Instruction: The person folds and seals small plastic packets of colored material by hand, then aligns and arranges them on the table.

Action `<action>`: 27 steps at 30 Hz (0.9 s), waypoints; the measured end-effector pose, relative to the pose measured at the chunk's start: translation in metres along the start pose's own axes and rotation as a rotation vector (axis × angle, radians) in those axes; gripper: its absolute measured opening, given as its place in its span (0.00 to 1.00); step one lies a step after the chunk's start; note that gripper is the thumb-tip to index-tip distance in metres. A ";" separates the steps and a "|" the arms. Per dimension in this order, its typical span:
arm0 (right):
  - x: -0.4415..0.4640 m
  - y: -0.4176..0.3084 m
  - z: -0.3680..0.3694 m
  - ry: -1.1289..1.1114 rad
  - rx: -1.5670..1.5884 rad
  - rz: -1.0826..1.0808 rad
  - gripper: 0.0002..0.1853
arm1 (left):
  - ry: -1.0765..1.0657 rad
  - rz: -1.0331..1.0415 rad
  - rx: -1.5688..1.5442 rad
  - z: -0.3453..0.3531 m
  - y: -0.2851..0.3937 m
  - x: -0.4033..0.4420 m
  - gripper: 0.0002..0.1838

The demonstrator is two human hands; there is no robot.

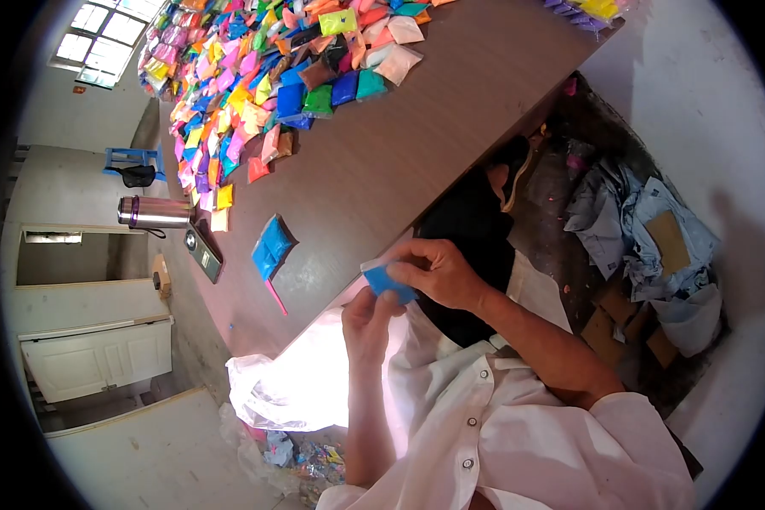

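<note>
1. Your brown bench [459,93] takes up a big chunk of the room.
2. Massive heap of colourful packets [246,85] on it.
3. Steel flask [163,212] near that heap.
4. Your left hand [370,314] and right hand [440,270] are by the bench's near edge, fingers pinching one blue packet [388,284] between them.
5. Skinny pink stick [276,297] on the bench, meeting a second blue packet [272,246].
</note>
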State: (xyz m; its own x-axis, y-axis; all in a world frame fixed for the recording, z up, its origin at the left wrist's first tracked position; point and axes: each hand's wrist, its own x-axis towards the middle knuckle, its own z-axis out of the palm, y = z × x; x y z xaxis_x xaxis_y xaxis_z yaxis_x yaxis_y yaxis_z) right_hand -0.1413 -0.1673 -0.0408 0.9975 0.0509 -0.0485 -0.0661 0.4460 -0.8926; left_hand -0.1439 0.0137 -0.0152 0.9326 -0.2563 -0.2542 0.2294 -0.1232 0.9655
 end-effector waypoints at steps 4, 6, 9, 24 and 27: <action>0.000 0.001 -0.002 0.014 -0.063 -0.053 0.09 | 0.017 0.007 0.045 -0.003 0.001 0.000 0.14; 0.001 0.001 -0.002 0.012 -0.085 -0.057 0.09 | 0.016 -0.006 0.029 0.000 0.002 0.000 0.14; 0.001 0.004 -0.001 0.013 -0.062 -0.040 0.08 | 0.027 0.007 -0.060 0.010 0.006 0.000 0.12; 0.001 -0.002 -0.003 -0.006 -0.031 0.000 0.10 | 0.113 0.015 -0.102 -0.010 -0.006 0.004 0.13; 0.001 0.000 -0.003 -0.009 -0.090 -0.027 0.10 | 0.089 0.047 -0.049 -0.015 -0.009 0.004 0.13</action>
State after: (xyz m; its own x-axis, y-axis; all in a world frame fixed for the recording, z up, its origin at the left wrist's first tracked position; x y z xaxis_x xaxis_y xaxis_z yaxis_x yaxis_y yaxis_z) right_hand -0.1406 -0.1696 -0.0420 0.9986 0.0485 -0.0204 -0.0367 0.3653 -0.9302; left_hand -0.1380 0.0284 -0.0241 0.9631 -0.1746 -0.2049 0.1962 -0.0655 0.9784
